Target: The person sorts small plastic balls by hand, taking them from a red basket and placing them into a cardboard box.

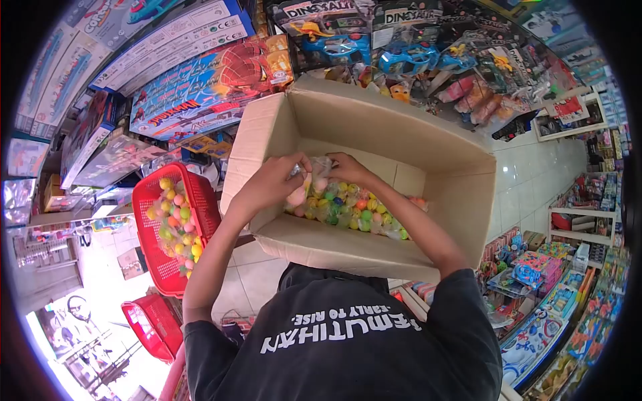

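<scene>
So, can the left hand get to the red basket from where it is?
Probably yes. The red basket sits just beside the cardboard box on that side, open, with nothing between. But the left hand and right hand both grip a bag in the box.

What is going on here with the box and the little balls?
A person in a toy shop has both hands inside an open cardboard box. The left hand and the right hand grip a clear bag between them, above many small coloured balls lying in the box. A red basket beside the box holds similar balls.
</scene>
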A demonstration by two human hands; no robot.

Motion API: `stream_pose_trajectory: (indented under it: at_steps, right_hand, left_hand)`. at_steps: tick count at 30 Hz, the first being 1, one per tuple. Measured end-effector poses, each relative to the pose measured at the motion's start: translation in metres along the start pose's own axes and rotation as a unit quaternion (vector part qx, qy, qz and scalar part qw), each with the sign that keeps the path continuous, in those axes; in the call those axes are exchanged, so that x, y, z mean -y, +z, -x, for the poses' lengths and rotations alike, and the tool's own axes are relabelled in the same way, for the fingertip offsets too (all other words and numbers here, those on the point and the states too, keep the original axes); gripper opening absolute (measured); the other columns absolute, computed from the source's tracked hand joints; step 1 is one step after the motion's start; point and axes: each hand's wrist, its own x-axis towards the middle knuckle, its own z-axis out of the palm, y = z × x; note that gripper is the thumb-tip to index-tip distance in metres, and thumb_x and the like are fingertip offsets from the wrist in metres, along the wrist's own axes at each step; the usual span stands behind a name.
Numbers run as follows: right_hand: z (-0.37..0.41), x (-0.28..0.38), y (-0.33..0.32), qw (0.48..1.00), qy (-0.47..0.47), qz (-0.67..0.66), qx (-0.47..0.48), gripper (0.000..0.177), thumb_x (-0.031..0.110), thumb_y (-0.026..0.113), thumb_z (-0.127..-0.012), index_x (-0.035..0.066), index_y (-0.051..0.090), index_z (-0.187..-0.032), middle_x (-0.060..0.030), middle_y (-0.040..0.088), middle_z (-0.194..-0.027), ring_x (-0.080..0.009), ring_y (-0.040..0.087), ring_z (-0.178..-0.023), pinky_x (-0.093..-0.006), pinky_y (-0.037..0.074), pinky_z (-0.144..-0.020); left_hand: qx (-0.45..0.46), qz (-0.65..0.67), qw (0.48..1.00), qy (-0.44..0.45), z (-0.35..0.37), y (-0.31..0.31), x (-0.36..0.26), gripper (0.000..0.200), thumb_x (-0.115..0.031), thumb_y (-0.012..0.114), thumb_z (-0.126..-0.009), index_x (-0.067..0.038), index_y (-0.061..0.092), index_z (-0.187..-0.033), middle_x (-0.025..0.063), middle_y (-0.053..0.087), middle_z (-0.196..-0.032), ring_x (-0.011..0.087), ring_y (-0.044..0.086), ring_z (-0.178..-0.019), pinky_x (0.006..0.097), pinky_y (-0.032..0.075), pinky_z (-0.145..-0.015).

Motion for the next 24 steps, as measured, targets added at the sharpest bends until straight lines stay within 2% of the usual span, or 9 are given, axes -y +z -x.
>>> stream_pose_trajectory:
  at_steps: [2, 7, 9, 11, 13, 15, 18, 21, 24]
  right_hand:
    - [-0.026, -0.024, 0.000, 0.974, 0.008, 0.226, 0.004, 0.033, 0.020, 0.068, -0.066, -0.002, 0.059, -0.089, -0.0104, 0.062, -0.077, -0.0181, 0.061, -0.071, -0.0300, 0.048, -0.063]
    - [-0.058, -0.085, 0.020, 0.934, -0.039, 0.353, -0.049, 0.026, 0.018, 0.067, -0.061, 0.003, 0.059, -0.080, -0.0130, 0.062, -0.076, -0.0312, 0.060, -0.076, -0.0392, 0.047, -0.068]
    - [-0.055, -0.096, 0.023, 0.928, -0.032, 0.367, -0.056, 0.026, 0.019, 0.067, -0.061, 0.005, 0.059, -0.081, -0.0121, 0.063, -0.079, -0.0329, 0.059, -0.078, -0.0417, 0.046, -0.069]
    - [-0.050, -0.092, 0.027, 0.846, 0.011, 0.531, -0.051, 0.034, 0.024, 0.069, -0.062, 0.008, 0.061, -0.091, -0.0115, 0.060, -0.085, -0.0307, 0.057, -0.084, -0.0423, 0.045, -0.073]
    - [-0.042, -0.091, 0.029, 0.838, 0.006, 0.543, -0.061, 0.037, 0.025, 0.070, -0.062, 0.010, 0.060, -0.094, -0.0108, 0.057, -0.092, -0.0294, 0.053, -0.092, -0.0439, 0.042, -0.077]
    - [-0.036, -0.094, 0.029, 0.826, 0.002, 0.559, -0.073, 0.040, 0.026, 0.070, -0.061, 0.012, 0.059, -0.098, -0.0101, 0.054, -0.099, -0.0280, 0.049, -0.099, -0.0454, 0.039, -0.080]
    - [-0.039, -0.097, 0.031, 0.838, 0.003, 0.542, -0.070, 0.036, 0.021, 0.069, -0.063, 0.013, 0.057, -0.096, -0.0097, 0.046, -0.107, -0.0294, 0.042, -0.107, -0.0460, 0.036, -0.084]
    - [-0.039, -0.095, 0.034, 0.839, -0.001, 0.541, -0.063, 0.036, 0.021, 0.069, -0.064, 0.012, 0.057, -0.097, -0.0101, 0.046, -0.108, -0.0283, 0.043, -0.107, -0.0467, 0.035, -0.086]
    - [-0.041, -0.093, 0.037, 0.826, 0.040, 0.561, -0.029, 0.036, 0.019, 0.068, -0.066, 0.012, 0.057, -0.100, -0.0096, 0.046, -0.110, -0.0286, 0.042, -0.109, -0.0479, 0.033, -0.090]
  left_hand:
    - [0.002, -0.013, 1.000, -0.021, -0.001, 0.006, -0.002, 0.018, -0.012, 0.054, -0.079, -0.003, 0.054, -0.095, 0.0145, 0.060, -0.085, 0.0279, 0.058, -0.076, 0.0370, 0.043, -0.067]
    - [0.053, -0.059, 0.992, -0.103, -0.018, 0.023, 0.013, 0.019, -0.012, 0.056, -0.076, -0.002, 0.055, -0.092, 0.0176, 0.060, -0.088, 0.0358, 0.057, -0.084, 0.0424, 0.043, -0.074]
    - [0.057, -0.137, 0.989, -0.026, -0.024, 0.038, 0.034, 0.019, -0.013, 0.057, -0.076, -0.003, 0.056, -0.092, 0.0182, 0.060, -0.088, 0.0348, 0.058, -0.084, 0.0415, 0.044, -0.075]
    - [0.077, -0.154, 0.984, -0.035, -0.028, 0.045, 0.044, 0.020, -0.013, 0.057, -0.076, -0.003, 0.056, -0.093, 0.0187, 0.060, -0.088, 0.0345, 0.058, -0.085, 0.0412, 0.045, -0.075]
    - [0.103, -0.169, 0.979, -0.040, -0.035, 0.052, 0.048, 0.021, -0.013, 0.057, -0.076, -0.004, 0.056, -0.095, 0.0192, 0.060, -0.089, 0.0342, 0.058, -0.087, 0.0408, 0.045, -0.076]
    - [0.233, -0.229, 0.936, -0.131, -0.048, 0.058, 0.050, 0.024, -0.009, 0.060, -0.072, -0.003, 0.058, -0.095, 0.0202, 0.060, -0.091, 0.0334, 0.059, -0.087, 0.0402, 0.046, -0.077]
    - [0.177, -0.322, 0.928, -0.058, -0.057, 0.071, 0.049, 0.025, -0.004, 0.062, -0.067, -0.003, 0.062, -0.092, 0.0196, 0.061, -0.088, 0.0334, 0.060, -0.084, 0.0401, 0.048, -0.075]
    - [0.239, -0.365, 0.895, -0.095, -0.079, 0.067, 0.045, 0.022, -0.001, 0.063, -0.064, -0.002, 0.065, -0.086, 0.0193, 0.062, -0.085, 0.0319, 0.062, -0.082, 0.0400, 0.050, -0.071]
    - [0.188, -0.414, 0.882, -0.125, -0.097, 0.076, 0.060, 0.022, -0.001, 0.063, -0.064, -0.001, 0.065, -0.086, 0.0188, 0.063, -0.086, 0.0305, 0.062, -0.084, 0.0392, 0.051, -0.069]
